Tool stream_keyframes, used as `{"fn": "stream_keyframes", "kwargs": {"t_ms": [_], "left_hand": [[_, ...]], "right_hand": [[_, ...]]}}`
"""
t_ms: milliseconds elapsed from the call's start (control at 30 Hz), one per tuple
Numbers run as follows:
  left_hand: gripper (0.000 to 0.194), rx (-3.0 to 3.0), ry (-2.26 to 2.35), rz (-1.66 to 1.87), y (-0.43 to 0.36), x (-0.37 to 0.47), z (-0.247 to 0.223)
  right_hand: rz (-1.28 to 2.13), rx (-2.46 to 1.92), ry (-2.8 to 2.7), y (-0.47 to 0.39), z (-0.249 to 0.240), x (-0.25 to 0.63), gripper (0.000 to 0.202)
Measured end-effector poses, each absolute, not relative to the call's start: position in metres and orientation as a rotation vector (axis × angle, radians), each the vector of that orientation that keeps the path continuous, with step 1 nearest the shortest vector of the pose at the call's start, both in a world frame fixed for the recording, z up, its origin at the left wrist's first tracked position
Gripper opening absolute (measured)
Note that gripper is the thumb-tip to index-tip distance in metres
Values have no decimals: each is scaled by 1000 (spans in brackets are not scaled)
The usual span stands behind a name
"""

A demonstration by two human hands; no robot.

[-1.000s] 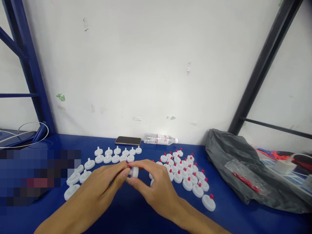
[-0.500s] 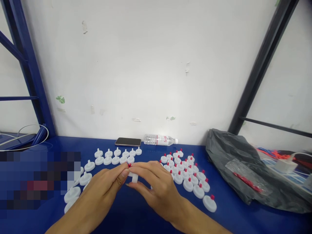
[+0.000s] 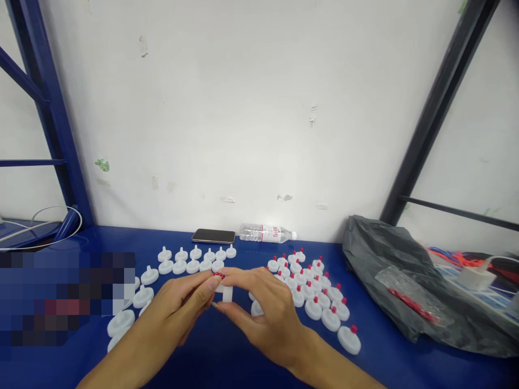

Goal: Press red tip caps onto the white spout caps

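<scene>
In front of me, a white plastic nozzle lid [image 3: 227,293] is held between my two hands. My right hand [image 3: 265,300] grips it with the thumb below and the fingers above. My left hand [image 3: 184,297] is pinched at its left side, thumb and index finger meeting at a small red tip cap [image 3: 219,274]. Fingers partly cover both pieces, so how they join is hidden. Several white nozzle lids [image 3: 179,267] without red caps stand in rows on the left. To the right sit several lids with red tip caps [image 3: 313,308] on their spouts.
On the blue table [image 3: 219,356], a phone [image 3: 213,236] and a clear bottle [image 3: 265,233] lie by the wall. A dark plastic bag [image 3: 377,254] at right carries a clear packet of red pieces [image 3: 413,303]. Cables and a white plug [image 3: 476,276] lie beyond it. The far left is pixelated.
Both hands stay together at the lid. My left thumb and fingers have shifted slightly right around the red cap, and a little more of the white piece shows.
</scene>
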State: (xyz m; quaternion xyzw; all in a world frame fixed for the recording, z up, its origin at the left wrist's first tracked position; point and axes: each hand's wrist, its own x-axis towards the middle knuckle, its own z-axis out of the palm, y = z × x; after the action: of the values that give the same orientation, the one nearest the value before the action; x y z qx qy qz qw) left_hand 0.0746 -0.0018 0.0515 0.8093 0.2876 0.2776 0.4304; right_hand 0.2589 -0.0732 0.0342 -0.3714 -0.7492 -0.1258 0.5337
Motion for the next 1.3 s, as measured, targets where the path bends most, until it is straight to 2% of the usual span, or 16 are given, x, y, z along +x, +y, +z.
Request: {"fn": "stream_keyframes", "kwargs": {"t_ms": [267,500,700,933,1167,1300], "left_hand": [[50,2112,830,842,-9,74,47],[44,2074,777,811,-12,71,47],[51,2033,681,774,-13,76,47],[45,2131,778,826,-18,75,41],[42,2136,689,763,-13,80,36],[43,2232,717,782,-10,80,37]], "right_hand": [[-37,-1056,-1643,-73,32,255,38],[84,-1037,-1610,-75,39,258,32],[-50,-907,-1678,-74,36,261,37],[-202,-846,-1706,-73,34,259,38],[-295,-813,-1800,-70,28,266,49],[-212,-875,-1796,-68,28,264,44]]}}
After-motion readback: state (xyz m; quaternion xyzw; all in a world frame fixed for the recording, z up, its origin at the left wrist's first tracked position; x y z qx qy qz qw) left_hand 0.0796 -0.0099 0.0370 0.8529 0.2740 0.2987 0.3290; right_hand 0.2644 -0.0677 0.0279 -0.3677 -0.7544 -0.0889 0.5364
